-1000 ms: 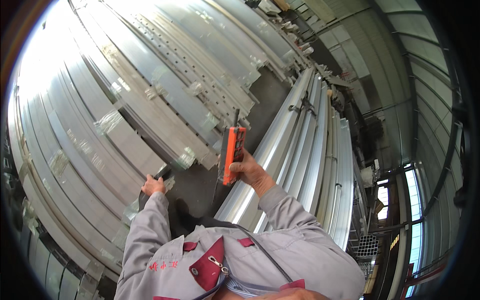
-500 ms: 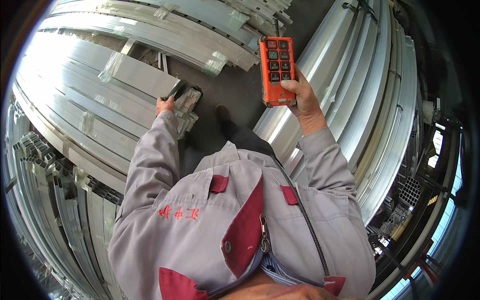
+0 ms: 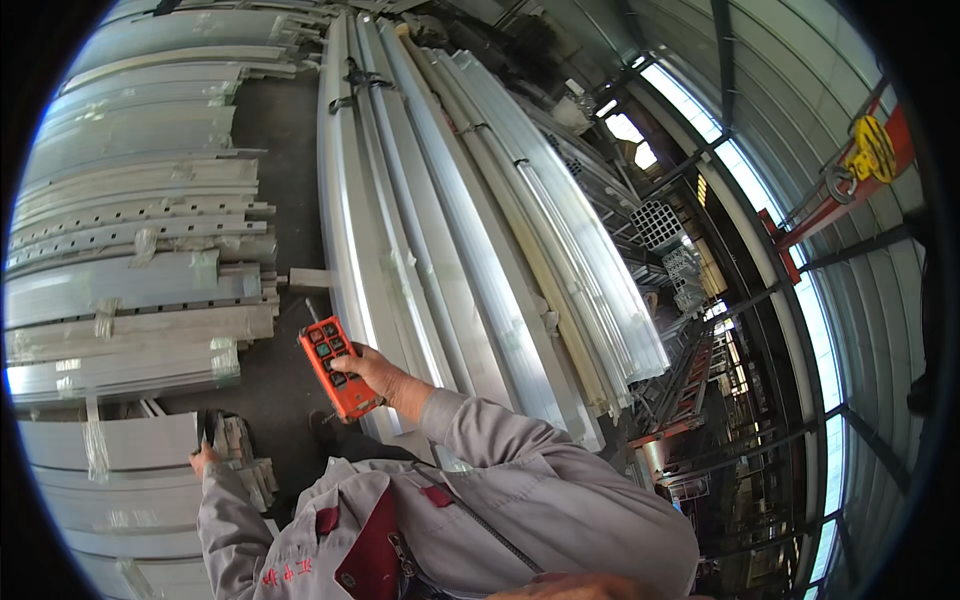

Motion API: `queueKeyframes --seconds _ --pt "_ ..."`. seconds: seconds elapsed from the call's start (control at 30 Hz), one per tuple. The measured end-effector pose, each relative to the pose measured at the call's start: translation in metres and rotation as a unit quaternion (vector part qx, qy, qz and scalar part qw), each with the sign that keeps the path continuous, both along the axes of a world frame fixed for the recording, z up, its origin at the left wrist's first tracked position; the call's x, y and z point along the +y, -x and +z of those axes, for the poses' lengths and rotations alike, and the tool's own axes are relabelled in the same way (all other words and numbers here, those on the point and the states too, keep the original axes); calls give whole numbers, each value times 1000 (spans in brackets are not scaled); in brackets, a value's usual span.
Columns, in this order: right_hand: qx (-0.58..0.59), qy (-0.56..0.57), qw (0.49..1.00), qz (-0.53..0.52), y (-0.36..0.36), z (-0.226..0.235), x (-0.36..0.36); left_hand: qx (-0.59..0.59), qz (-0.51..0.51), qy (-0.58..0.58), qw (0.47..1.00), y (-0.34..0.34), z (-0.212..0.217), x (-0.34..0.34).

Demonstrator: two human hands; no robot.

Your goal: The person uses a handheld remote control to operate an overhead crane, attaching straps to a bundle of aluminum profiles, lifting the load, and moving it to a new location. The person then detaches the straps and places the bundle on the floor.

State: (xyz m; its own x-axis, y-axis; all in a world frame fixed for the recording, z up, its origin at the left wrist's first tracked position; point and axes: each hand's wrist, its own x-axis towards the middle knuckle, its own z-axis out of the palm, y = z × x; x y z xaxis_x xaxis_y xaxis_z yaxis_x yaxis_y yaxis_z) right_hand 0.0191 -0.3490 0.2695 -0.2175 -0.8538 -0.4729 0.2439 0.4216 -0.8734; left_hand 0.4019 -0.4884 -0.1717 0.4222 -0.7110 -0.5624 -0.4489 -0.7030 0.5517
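Note:
My right hand (image 3: 385, 375) is wrapped around an orange handheld remote control (image 3: 352, 398) with black push buttons and a short antenna. Its thumb lies over the buttons; whether it presses one, I cannot tell. Lower down on the left, my left hand (image 3: 205, 459) is closed on a black strap (image 3: 209, 425). That strap sits at the end of a stack of long silvery metal profiles (image 3: 120, 440), partly bound with clear tape. The strap's lower part is hidden.
Long metal profiles (image 3: 440, 250) with black straps (image 3: 362, 78) lie to the right of the dark floor aisle (image 3: 282, 150). More taped profiles (image 3: 130, 270) fill the far left. A yellow hook block (image 3: 872, 150) hangs by a red beam (image 3: 897, 150) at upper right.
The view has swung to the right, bringing the hook block and the wall into sight. My right hand still holds the remote control, and my left hand remains at the strap.

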Motion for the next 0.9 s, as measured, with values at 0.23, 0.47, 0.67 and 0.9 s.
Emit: queueKeyframes --seconds 0.23,0.47,0.67,0.9 --pt "23 -7 996 -83 33 -16 69 -35 3 -23 999 9 2 -13" --pt "50 -43 980 -186 61 -21 118 27 57 14 998 16 21 -12" --pt "35 -59 969 -239 87 -45 161 5 -14 16 1000 8 34 -18" --pt "29 -49 963 -262 109 -43 186 6 -3 20 1000 6 11 -15"
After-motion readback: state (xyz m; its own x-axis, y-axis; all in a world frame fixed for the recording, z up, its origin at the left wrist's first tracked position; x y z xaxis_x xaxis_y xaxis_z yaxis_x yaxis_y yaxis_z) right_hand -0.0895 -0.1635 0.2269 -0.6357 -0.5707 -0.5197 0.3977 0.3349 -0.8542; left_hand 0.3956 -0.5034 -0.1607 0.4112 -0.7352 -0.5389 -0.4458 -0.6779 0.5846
